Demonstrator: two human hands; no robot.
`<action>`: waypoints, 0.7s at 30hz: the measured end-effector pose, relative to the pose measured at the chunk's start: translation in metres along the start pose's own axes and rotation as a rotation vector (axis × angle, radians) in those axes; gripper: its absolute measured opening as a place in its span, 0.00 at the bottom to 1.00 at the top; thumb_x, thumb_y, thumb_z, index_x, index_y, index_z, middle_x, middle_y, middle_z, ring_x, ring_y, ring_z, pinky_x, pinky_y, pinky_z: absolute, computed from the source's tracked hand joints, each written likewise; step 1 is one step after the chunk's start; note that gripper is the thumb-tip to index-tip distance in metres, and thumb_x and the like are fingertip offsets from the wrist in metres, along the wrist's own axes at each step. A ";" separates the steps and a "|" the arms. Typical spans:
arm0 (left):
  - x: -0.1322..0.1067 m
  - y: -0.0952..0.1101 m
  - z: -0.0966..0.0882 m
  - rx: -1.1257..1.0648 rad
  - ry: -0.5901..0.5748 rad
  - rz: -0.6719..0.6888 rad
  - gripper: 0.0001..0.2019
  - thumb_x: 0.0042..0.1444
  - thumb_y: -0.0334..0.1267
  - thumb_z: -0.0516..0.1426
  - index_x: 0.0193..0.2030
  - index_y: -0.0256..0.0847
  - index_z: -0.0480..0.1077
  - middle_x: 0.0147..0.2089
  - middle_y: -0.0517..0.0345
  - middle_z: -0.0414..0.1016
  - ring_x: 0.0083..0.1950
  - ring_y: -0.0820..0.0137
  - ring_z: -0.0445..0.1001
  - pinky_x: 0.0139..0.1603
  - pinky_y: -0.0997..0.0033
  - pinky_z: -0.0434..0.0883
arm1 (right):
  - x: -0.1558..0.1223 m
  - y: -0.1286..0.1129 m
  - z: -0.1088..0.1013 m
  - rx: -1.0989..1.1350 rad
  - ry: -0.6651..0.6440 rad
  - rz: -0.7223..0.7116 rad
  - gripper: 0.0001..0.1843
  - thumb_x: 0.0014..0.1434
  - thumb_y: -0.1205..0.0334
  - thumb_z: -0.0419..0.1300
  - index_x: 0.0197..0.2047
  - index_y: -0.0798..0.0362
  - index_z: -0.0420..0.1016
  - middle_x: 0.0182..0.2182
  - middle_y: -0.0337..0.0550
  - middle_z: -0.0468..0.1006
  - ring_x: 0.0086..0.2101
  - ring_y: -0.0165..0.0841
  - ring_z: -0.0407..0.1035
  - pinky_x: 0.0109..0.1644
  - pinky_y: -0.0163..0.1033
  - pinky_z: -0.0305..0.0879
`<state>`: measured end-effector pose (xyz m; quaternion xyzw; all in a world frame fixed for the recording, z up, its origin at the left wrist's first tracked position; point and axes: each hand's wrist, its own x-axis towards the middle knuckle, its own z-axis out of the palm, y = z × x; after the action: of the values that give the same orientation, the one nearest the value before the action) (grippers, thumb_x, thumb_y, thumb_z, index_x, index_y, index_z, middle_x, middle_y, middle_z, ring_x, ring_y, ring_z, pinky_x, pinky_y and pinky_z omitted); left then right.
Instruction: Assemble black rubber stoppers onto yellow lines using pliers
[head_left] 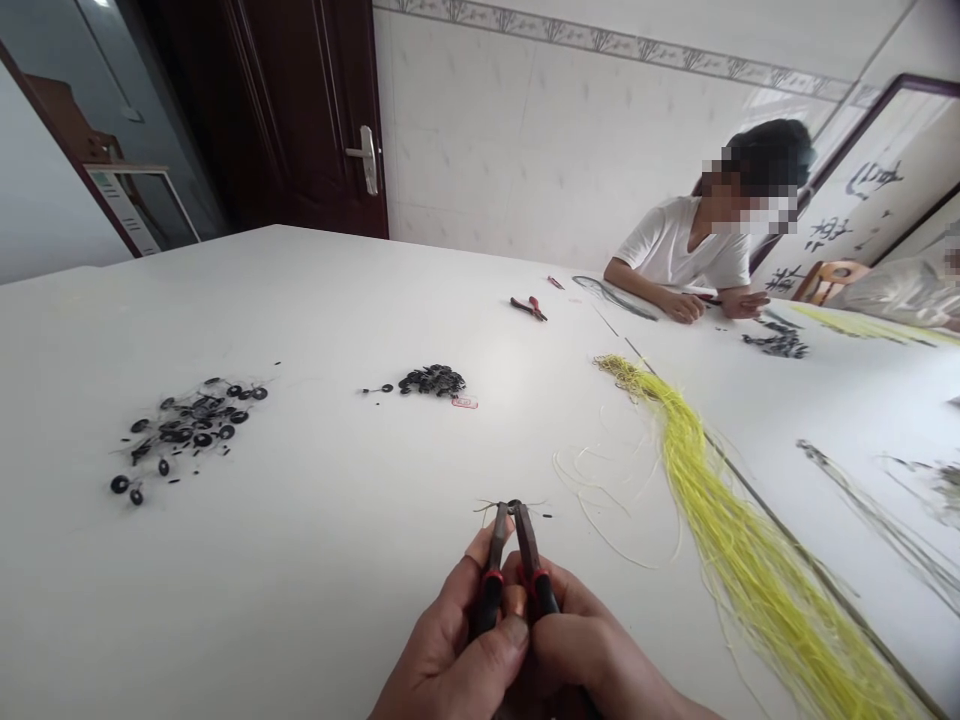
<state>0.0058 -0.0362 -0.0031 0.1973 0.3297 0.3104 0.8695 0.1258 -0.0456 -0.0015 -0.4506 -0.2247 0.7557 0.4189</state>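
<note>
My left hand (457, 640) and my right hand (577, 640) rest close together at the near edge of the white table (300, 570). Each appears to grip a pair of pliers (510, 570) with black handles, red collars and brown metal noses. The nose tips meet around a small black ring (514, 507) with fine threads sticking out. A bundle of yellow fibres (735, 530) spreads to the right of my right hand. Loose pale strands (600, 490) lie between it and the pliers.
Two heaps of black rings (187, 430) (431, 380) lie ahead and left. Spare red-handled pliers (529, 308) lie farther on. Across the table, a seated person's hands (720, 305) work near another black heap (780, 343). A thin rod (780, 510) runs along the table's right side.
</note>
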 end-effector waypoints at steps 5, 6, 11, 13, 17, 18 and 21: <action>0.000 0.001 0.004 0.015 0.005 0.010 0.26 0.50 0.38 0.58 0.57 0.48 0.60 0.46 0.56 0.74 0.47 0.66 0.70 0.47 0.72 0.65 | -0.004 -0.004 -0.002 -0.133 0.060 0.077 0.14 0.28 0.72 0.47 0.24 0.53 0.60 0.12 0.32 0.58 0.15 0.24 0.52 0.18 0.32 0.43; 0.000 0.000 0.004 0.016 0.010 0.006 0.26 0.50 0.38 0.58 0.57 0.49 0.60 0.46 0.56 0.73 0.47 0.66 0.70 0.47 0.72 0.65 | -0.005 -0.005 -0.002 -0.147 0.061 0.088 0.14 0.28 0.72 0.47 0.24 0.53 0.60 0.12 0.32 0.58 0.15 0.24 0.52 0.18 0.32 0.43; 0.001 -0.001 0.006 0.048 0.070 0.057 0.24 0.48 0.37 0.60 0.54 0.48 0.64 0.44 0.57 0.74 0.45 0.67 0.71 0.47 0.72 0.65 | -0.008 -0.010 0.002 -0.154 0.050 0.074 0.12 0.28 0.72 0.48 0.23 0.53 0.59 0.13 0.32 0.58 0.15 0.23 0.51 0.17 0.31 0.41; 0.000 0.000 0.006 0.075 0.084 0.046 0.25 0.48 0.38 0.60 0.55 0.49 0.62 0.41 0.58 0.74 0.39 0.70 0.71 0.41 0.74 0.66 | -0.008 -0.012 0.001 -0.157 0.036 0.057 0.12 0.28 0.71 0.48 0.23 0.54 0.59 0.12 0.32 0.58 0.15 0.23 0.52 0.18 0.31 0.42; -0.001 0.002 0.005 0.126 0.053 0.021 0.27 0.49 0.39 0.59 0.57 0.48 0.60 0.38 0.58 0.74 0.31 0.73 0.70 0.34 0.75 0.66 | -0.004 -0.009 -0.004 -0.154 -0.035 0.014 0.12 0.29 0.72 0.48 0.23 0.54 0.62 0.13 0.34 0.62 0.16 0.24 0.55 0.18 0.31 0.48; -0.001 0.002 0.005 0.132 0.038 0.028 0.27 0.49 0.39 0.59 0.57 0.49 0.60 0.39 0.57 0.73 0.31 0.73 0.70 0.34 0.74 0.67 | -0.002 -0.006 -0.006 -0.148 -0.030 0.009 0.12 0.29 0.73 0.48 0.23 0.54 0.62 0.13 0.34 0.62 0.16 0.24 0.55 0.18 0.30 0.49; -0.001 0.001 0.004 0.146 0.027 0.072 0.26 0.48 0.39 0.59 0.56 0.49 0.61 0.42 0.56 0.74 0.41 0.67 0.71 0.40 0.71 0.67 | 0.004 0.003 -0.009 -0.133 0.017 0.001 0.12 0.29 0.74 0.48 0.22 0.54 0.62 0.11 0.31 0.60 0.13 0.23 0.53 0.16 0.29 0.48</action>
<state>0.0071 -0.0365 0.0005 0.2677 0.3556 0.3192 0.8367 0.1313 -0.0441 -0.0099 -0.4841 -0.2705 0.7354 0.3895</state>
